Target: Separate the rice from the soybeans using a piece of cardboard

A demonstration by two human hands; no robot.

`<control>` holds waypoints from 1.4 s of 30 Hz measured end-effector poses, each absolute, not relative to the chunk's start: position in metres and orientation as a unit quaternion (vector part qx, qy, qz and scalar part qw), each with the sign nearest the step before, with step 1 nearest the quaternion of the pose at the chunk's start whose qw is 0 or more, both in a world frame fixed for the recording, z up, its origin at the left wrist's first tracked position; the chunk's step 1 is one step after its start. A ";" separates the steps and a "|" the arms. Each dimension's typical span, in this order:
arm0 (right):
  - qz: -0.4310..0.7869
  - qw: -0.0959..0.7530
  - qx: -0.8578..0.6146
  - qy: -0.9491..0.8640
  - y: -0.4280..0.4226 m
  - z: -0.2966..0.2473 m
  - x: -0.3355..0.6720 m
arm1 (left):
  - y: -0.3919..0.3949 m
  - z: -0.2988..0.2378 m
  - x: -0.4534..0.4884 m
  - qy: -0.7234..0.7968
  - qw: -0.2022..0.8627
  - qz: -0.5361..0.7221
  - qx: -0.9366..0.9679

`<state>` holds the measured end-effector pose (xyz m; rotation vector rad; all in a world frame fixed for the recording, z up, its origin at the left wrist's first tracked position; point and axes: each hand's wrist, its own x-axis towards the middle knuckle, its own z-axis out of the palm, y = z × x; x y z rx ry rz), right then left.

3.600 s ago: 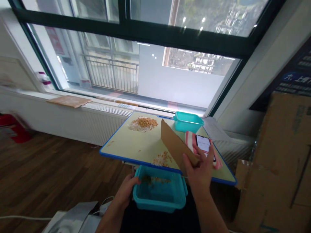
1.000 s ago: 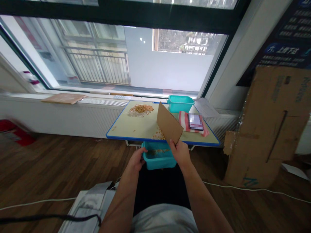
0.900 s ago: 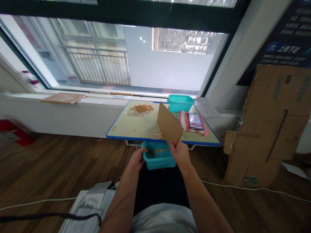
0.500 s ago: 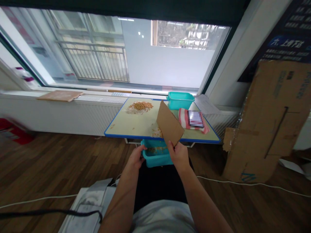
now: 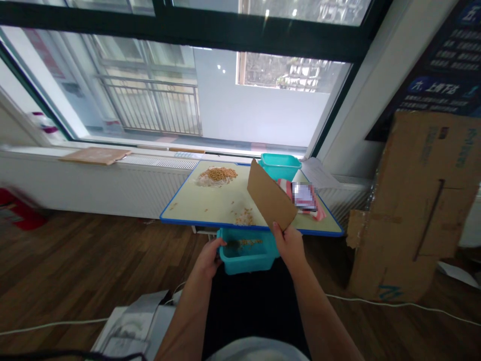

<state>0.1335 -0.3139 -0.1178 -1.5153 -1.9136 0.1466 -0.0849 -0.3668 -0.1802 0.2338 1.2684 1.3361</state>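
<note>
My left hand (image 5: 209, 257) grips the left rim of a turquoise plastic basin (image 5: 248, 263), held just below the table's front edge. Some small tan kernels or beans (image 5: 250, 242) lie in it. A flat piece of cardboard (image 5: 269, 194) is pinched in my right hand (image 5: 290, 246), tilted above the right part of the table. Left of the cardboard, a thin scatter of kernels (image 5: 245, 217) lies near the front edge. Farther back on the pale yellow table (image 5: 188, 204) rests a larger heap of kernels (image 5: 220, 175) with whitish bits around it.
A second turquoise basin (image 5: 281, 167) stands at the table's back right. In front of it lies a pink-striped towel (image 5: 317, 208) with a blurred flat item on it. A large cardboard box (image 5: 409, 210) leans at the right; a red fire extinguisher (image 5: 18, 209) is at far left.
My right hand and the cardboard have moved right, away from the scattered kernels, uncovering them and more of the basin. My left hand keeps its grip. The view has tipped upward slightly.
</note>
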 end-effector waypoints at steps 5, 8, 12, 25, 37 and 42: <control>0.080 0.305 -0.574 -0.756 -0.280 -0.114 0.138 | -0.366 -0.181 -0.087 0.541 0.609 0.570 0.106; 0.095 0.293 -0.572 -0.760 -0.269 -0.113 0.136 | -0.367 -0.179 -0.088 0.537 0.612 0.572 0.105; 0.121 0.302 -0.553 -0.767 -0.263 -0.118 0.136 | -0.368 -0.179 -0.088 0.529 0.613 0.577 0.110; 0.097 0.288 -0.550 -0.778 -0.276 -0.129 0.132 | -0.370 -0.175 -0.088 0.540 0.602 0.583 0.079; 0.194 0.307 -0.502 -0.785 -0.256 -0.125 0.135 | -0.369 -0.177 -0.088 0.537 0.600 0.587 0.080; 0.232 0.331 -0.463 -0.789 -0.246 -0.128 0.137 | -0.369 -0.176 -0.088 0.539 0.602 0.583 0.084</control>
